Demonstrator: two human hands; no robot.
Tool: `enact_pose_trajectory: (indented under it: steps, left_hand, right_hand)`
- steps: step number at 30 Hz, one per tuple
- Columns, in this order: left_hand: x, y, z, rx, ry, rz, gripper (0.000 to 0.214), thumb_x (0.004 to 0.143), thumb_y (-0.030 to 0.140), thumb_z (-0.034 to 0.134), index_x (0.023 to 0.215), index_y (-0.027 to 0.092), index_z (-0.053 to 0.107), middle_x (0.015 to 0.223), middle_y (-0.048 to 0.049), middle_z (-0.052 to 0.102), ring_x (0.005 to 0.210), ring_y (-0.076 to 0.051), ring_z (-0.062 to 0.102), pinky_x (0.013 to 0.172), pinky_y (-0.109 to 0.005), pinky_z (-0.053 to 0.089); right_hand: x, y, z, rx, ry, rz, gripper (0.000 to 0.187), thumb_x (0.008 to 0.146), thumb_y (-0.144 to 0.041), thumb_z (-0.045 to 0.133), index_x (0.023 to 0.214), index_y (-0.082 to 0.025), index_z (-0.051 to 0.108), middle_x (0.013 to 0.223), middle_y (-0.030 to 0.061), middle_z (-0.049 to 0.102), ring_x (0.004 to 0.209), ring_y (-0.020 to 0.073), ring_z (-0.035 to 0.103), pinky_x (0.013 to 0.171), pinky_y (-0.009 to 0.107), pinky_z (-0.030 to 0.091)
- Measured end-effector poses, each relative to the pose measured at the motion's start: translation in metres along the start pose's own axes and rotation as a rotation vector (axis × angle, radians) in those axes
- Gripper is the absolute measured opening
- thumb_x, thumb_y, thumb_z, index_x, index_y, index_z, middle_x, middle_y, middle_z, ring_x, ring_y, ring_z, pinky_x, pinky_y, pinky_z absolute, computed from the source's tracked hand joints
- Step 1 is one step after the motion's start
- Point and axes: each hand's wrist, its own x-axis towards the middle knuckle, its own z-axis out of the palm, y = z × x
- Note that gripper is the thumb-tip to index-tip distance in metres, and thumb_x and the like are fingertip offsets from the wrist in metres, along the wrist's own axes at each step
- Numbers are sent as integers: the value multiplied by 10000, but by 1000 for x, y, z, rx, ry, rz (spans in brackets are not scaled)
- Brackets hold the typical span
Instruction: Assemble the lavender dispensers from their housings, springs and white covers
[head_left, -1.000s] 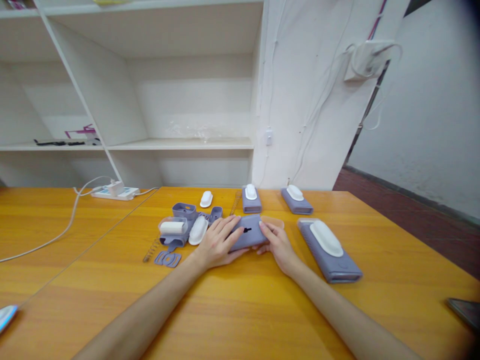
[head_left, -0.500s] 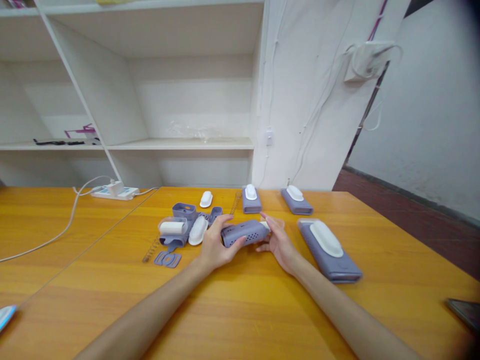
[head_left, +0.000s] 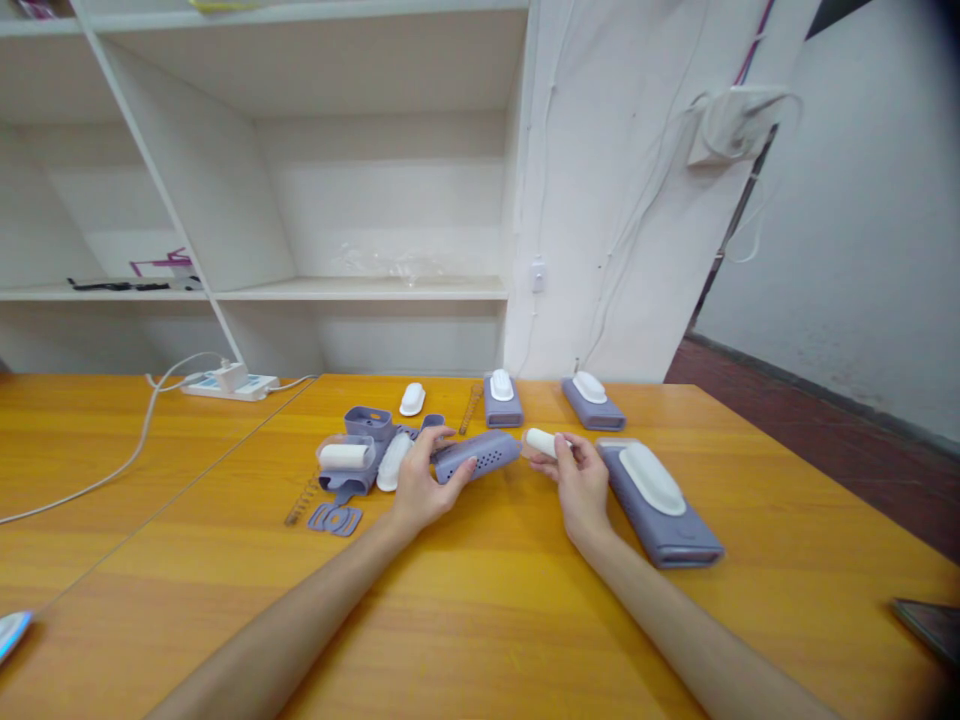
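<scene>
My left hand (head_left: 426,480) is closed around a purple-grey perforated plastic housing (head_left: 480,455), held tilted above the table. Just right of it, my right hand (head_left: 581,485) pinches a clear plastic piece with a white roller (head_left: 546,442) inside, apart from the housing's end. Left of my hands lie a second clear piece with a white roller (head_left: 345,456), purple-grey housing parts (head_left: 367,420), a white oval cover (head_left: 393,462), flat purple-grey plates (head_left: 335,518) and a coil spring (head_left: 302,500). Another spring (head_left: 471,408) rests beyond the held housing.
Purple-grey units with white oval covers stand at the back (head_left: 502,410), back right (head_left: 594,405) and right (head_left: 664,505). A small white cover (head_left: 412,399) lies behind the parts. A power strip (head_left: 231,382) with a cable is at left; a dark flat object (head_left: 930,625) is far right.
My right hand has moved right and drawn the clear piece with the white roller away from the housing's end. The housing has shifted slightly left in my left hand.
</scene>
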Motion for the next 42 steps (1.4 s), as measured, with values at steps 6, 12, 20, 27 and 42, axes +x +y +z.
enact_pose_trajectory:
  steps: [6, 12, 20, 27, 42]
  left_hand:
    - [2, -1, -2, 162, -68, 156, 392, 726, 355, 627, 1055, 192, 490, 1039, -99, 565, 984, -231, 562, 836, -385, 481]
    - [2, 6, -5, 189, -264, 301, 427, 726, 374, 630, 1096, 208, 496, 1182, -129, 500, 1093, -261, 502, 909, -424, 438]
    - [1, 0, 1, 388, -311, 218, 576, 743, 503, 576, 1210, 193, 441, 1149, -138, 526, 1069, -292, 497, 893, -474, 410]
    - [3, 3, -2, 313, -324, 247, 691, 653, 491, 682, 1222, 206, 414, 1147, -117, 513, 1059, -286, 480, 890, -466, 415]
    - [3, -8, 0, 198, -267, 335, 651, 717, 330, 665, 1261, 206, 330, 1299, -137, 403, 1233, -282, 353, 1014, -516, 315]
  right_hand:
    - [2, 3, -3, -184, 15, -144, 350, 684, -344, 647, 972, -200, 510, 829, 23, 618, 764, 197, 618, 681, 331, 520]
    - [-8, -5, 6, -288, -103, -163, 488, 765, -339, 559, 1223, -203, 455, 1095, 61, 583, 970, 201, 554, 871, 355, 430]
    - [-7, 5, 5, -397, -148, -184, 353, 787, -368, 533, 1091, -189, 549, 1055, 80, 607, 916, 218, 579, 818, 368, 456]
    - [-8, 1, 4, -359, -48, -115, 426, 789, -434, 538, 1133, -190, 478, 991, 100, 640, 829, 229, 627, 740, 381, 494]
    - [-5, 10, 3, -456, -204, -213, 470, 826, -461, 470, 1202, -180, 499, 1080, 109, 622, 916, 220, 608, 812, 369, 477]
